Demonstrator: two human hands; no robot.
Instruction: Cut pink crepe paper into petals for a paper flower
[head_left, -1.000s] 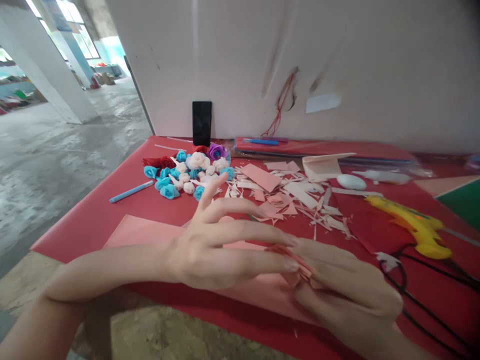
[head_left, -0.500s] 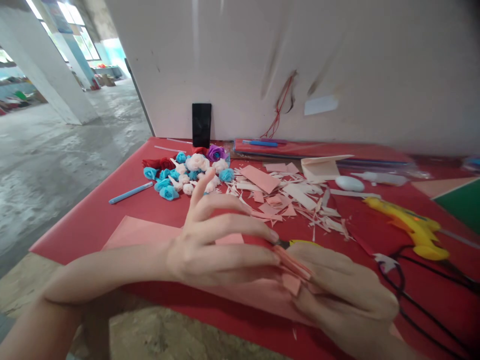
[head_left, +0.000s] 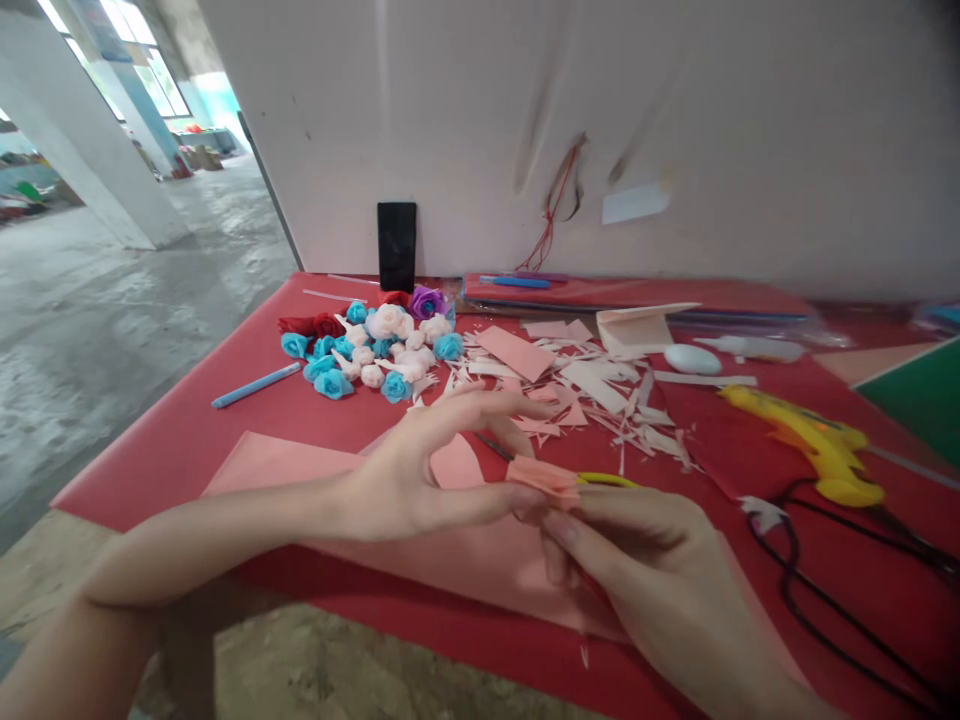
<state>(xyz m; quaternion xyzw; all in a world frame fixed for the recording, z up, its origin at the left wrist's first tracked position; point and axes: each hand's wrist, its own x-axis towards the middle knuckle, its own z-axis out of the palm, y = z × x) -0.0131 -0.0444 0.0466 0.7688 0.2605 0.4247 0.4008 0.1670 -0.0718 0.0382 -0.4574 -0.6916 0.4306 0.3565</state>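
Observation:
A small folded piece of pink paper [head_left: 546, 480] is between both hands, above a large pink sheet [head_left: 450, 560] on the red table covering. My left hand [head_left: 442, 465] has its thumb and fingers on the left end of the piece. My right hand [head_left: 637, 550] pinches its right end between thumb and fingers. Behind the hands lies a yellow-handled tool [head_left: 606, 480], its dark tip showing past the paper and the rest partly hidden.
Paper roses [head_left: 375, 345] in blue, pink, red and purple lie at the back left, near a blue pen [head_left: 256, 386] and an upright phone [head_left: 396, 246]. Paper scraps [head_left: 600, 385] spread behind the hands. A yellow glue gun [head_left: 814, 440] with a black cord is on the right.
My left fingers have curled down, and its raised finger has lowered. The folded paper has turned more level and shows its broad side. My right hand has rotated, its thumb now in view.

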